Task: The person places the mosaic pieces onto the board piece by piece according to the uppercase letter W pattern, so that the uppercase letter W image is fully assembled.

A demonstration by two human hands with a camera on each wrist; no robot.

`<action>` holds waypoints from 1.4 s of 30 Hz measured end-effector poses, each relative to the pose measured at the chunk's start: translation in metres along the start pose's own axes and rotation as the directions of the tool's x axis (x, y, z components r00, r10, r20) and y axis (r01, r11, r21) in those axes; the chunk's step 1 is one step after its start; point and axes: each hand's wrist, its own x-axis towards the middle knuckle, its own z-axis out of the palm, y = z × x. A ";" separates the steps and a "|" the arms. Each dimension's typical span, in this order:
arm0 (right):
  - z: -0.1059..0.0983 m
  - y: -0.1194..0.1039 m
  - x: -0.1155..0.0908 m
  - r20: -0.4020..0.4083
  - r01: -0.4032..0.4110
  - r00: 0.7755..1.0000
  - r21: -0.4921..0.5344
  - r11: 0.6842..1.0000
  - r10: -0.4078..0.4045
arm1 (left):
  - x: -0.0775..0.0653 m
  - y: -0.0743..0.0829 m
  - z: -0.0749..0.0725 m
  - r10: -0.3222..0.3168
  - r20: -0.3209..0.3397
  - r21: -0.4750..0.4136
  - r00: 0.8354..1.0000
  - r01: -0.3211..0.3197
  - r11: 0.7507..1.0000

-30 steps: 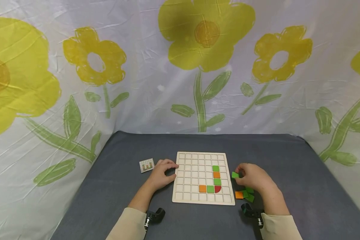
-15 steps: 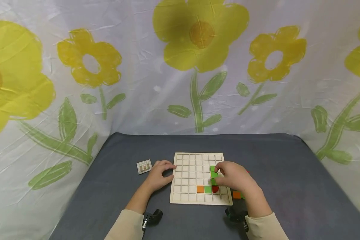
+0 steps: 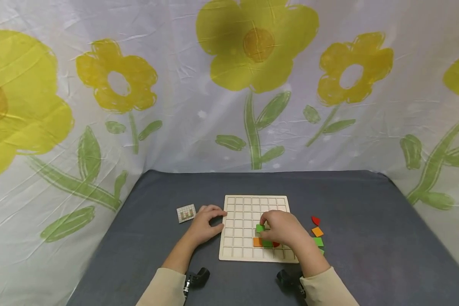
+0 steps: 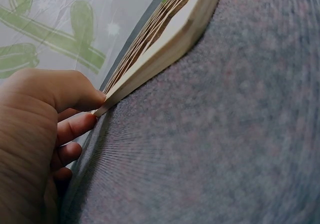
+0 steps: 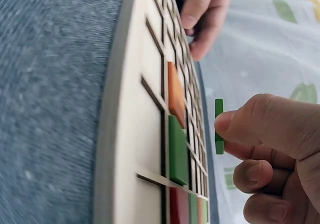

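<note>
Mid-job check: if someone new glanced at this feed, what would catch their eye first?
Probably the huge yellow flower at top centre of the head view, on the pale backdrop. Below it, the light grid board stands out against the dark tabletop. Over that board, the right hand pinches a bright green tile, which the right wrist view shows clear of the surface.

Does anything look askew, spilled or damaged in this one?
Nothing looks damaged or spilled. The only untidy spot is right of the wooden grid board, where loose pieces lie at uneven angles; that seems ordinary. The left hand touches the board's edge; the right hand pinches a green tile above the board.
</note>
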 end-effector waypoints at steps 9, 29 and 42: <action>0.011 0.001 0.004 0.026 0.042 0.999 0.025 0.999 -0.043 | 0.001 0.002 0.000 -0.008 -0.002 0.000 1.000 0.008 1.000; -0.016 0.038 -0.011 -0.025 -0.094 0.995 0.166 0.982 0.099 | 0.001 0.000 0.001 -0.005 -0.006 -0.014 1.000 0.005 1.000; -0.033 0.091 -0.033 -0.008 -0.221 0.972 0.292 0.930 0.234 | 0.001 -0.001 0.002 -0.005 -0.008 -0.003 1.000 0.005 1.000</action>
